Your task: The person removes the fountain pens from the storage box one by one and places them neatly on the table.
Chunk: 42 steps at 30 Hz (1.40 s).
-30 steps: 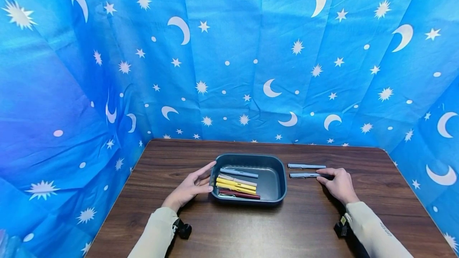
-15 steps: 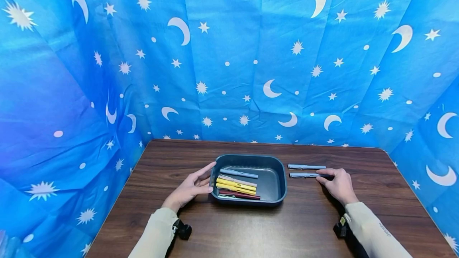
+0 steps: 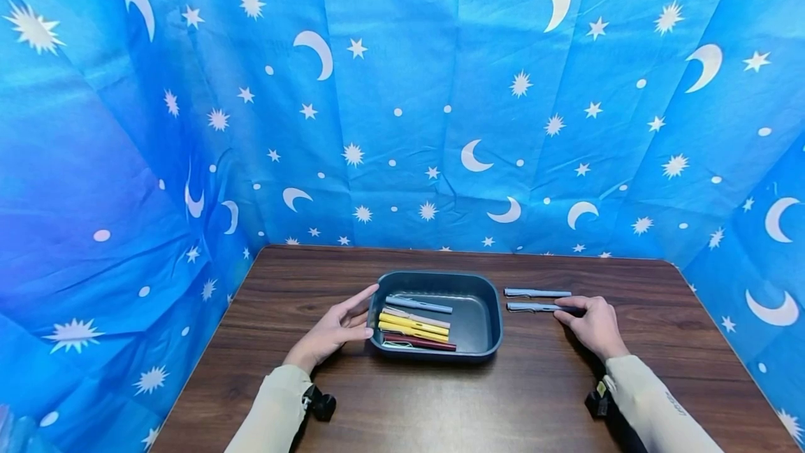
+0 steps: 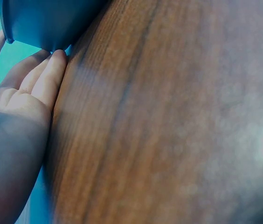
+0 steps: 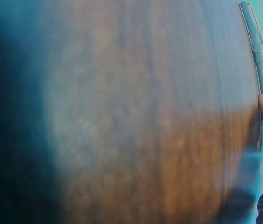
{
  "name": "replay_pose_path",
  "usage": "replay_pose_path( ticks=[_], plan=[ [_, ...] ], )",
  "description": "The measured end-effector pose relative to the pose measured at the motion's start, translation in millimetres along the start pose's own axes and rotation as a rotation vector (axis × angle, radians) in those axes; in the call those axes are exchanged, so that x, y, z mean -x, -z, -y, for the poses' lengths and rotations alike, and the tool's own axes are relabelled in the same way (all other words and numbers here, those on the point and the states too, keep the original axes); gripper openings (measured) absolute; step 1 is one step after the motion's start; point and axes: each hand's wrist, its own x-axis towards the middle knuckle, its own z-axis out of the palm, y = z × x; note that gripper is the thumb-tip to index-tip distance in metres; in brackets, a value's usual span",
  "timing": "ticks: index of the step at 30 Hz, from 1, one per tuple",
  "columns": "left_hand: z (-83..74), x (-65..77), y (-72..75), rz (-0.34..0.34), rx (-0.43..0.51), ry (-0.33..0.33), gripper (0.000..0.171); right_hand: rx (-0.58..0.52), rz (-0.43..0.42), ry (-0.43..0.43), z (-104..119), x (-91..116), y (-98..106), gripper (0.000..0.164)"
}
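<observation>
A dark rectangular tray [image 3: 479,313] stands on the table, holding several pens: a light blue pen [image 3: 420,304], a pale pink pen [image 3: 423,319], yellow pens [image 3: 415,328] and a dark red pen [image 3: 421,342]. At the tray's left end, my left hand [image 3: 333,331] touches it with spread, mostly straight fingers [image 4: 51,77]. My right hand [image 3: 594,324] pinches the right part of a blue-grey pen [image 3: 531,307], which lies level, right of the tray. Just behind it lies another blue-grey pen [image 3: 537,293]. In the right wrist view, the thumb rests against the pinched pen [image 5: 257,53].
The dark wood-grain table [image 3: 434,404] runs back to a blue cloth [image 3: 402,145] with white moons and stars, which also hangs along both sides. A small black camera [image 3: 323,405] sits at the left wrist and another black camera [image 3: 597,403] at the right.
</observation>
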Motion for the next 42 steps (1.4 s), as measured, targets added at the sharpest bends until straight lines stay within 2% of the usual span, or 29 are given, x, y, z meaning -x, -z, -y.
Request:
replay_pose_path(
  ticks=[6, 11, 17, 21, 25, 28, 36, 42],
  plan=[
    [3.1, 0.2, 0.3, 0.003, -0.009, -0.012, 0.078, 0.005, -0.009, 0.01, 1.0, -0.8, 2.2, 0.026],
    [2.7, 1.5, 0.8, 0.001, 0.0, -0.01, 0.078, -0.034, 0.0, -0.001, 5.6, -1.8, 7.6, 0.032],
    [3.6, 1.2, 2.5, 0.006, -0.005, -0.023, 0.078, -0.073, -0.053, 0.024, 19.6, -5.1, 12.5, 0.035],
    [1.5, 1.5, 1.4, -0.004, 0.005, -0.013, 0.079, -0.162, -0.066, 0.035, 36.2, -8.8, 15.5, 0.036],
    [-0.4, 2.1, 0.2, -0.005, 0.007, -0.009, 0.079, -0.272, -0.017, -0.006, 57.1, -11.2, 19.0, 0.042],
    [-1.2, 2.0, -0.1, -0.001, 0.005, -0.01, 0.079, -0.313, 0.018, -0.02, 72.0, -12.5, 18.9, 0.045],
    [-1.0, 0.4, 0.5, 0.007, 0.027, -0.012, 0.079, -0.452, 0.055, 0.046, 108.0, -17.7, 8.9, 0.049],
    [0.1, 0.1, 0.8, 0.013, 0.021, -0.016, 0.079, -0.528, 0.09, 0.053, 128.3, -20.7, -2.0, 0.052]
  ],
)
